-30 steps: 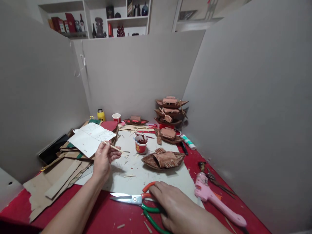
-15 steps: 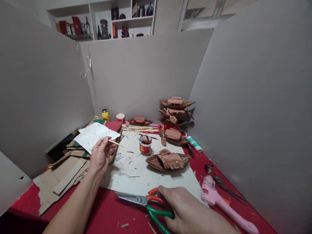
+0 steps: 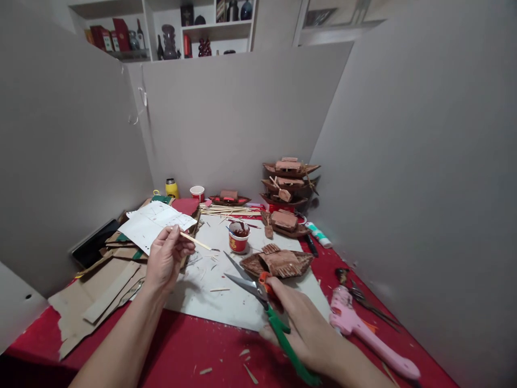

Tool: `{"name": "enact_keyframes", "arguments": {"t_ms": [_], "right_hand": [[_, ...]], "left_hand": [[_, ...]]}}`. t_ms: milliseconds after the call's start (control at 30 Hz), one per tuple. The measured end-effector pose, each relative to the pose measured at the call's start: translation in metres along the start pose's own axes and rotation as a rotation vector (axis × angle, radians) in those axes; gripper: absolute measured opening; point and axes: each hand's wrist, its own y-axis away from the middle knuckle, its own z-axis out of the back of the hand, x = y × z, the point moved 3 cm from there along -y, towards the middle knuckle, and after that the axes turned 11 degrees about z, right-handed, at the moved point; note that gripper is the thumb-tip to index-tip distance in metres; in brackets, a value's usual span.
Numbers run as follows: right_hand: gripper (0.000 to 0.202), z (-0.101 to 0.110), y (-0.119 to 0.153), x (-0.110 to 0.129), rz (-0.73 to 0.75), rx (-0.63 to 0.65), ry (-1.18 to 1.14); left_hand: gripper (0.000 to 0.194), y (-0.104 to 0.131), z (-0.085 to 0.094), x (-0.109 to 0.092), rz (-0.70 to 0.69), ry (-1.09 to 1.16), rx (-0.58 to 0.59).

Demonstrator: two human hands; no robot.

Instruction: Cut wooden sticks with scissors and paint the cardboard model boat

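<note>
Looking down through the head camera, I have the thin wooden stick [image 3: 196,241] in the left hand [image 3: 167,256], pinched between thumb and forefinger, the other fingers loosely curled beneath. Its long axis runs out from the fingertips toward four o'clock, free end clear of the fingers.

The right hand [image 3: 301,323] is wrapped around the handles of the scissors [image 3: 256,291], whose parted blades point toward ten or eleven o'clock. From that hand the stick lies at ten o'clock; from the blade tips its free end sits near, at about nine or ten, with a gap between in my view. I can't judge their difference in height.

The painted cup [image 3: 238,242] stands near one o'clock of the tips. At eleven from the right hand is the roofed model boat [image 3: 283,264], close to the scissors; whether they touch, I cannot tell. The pink glue gun [image 3: 367,337] lies at three.
</note>
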Motion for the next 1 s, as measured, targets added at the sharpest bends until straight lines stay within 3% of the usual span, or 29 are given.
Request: {"name": "enact_keyframes", "arguments": {"t_ms": [367, 633, 1000], "right_hand": [[0.036, 0.001, -0.009, -0.003, -0.002, -0.060, 0.112], [0.033, 0.000, -0.009, -0.002, -0.031, -0.003, 0.090], [0.027, 0.003, -0.011, 0.000, -0.006, -0.027, 0.064]], "left_hand": [[0.021, 0.017, -0.014, 0.011, 0.035, -0.131, 0.125], [0.011, 0.019, -0.016, 0.013, 0.013, -0.186, 0.207], [0.012, 0.019, -0.018, 0.012, -0.017, -0.236, 0.178]]}}
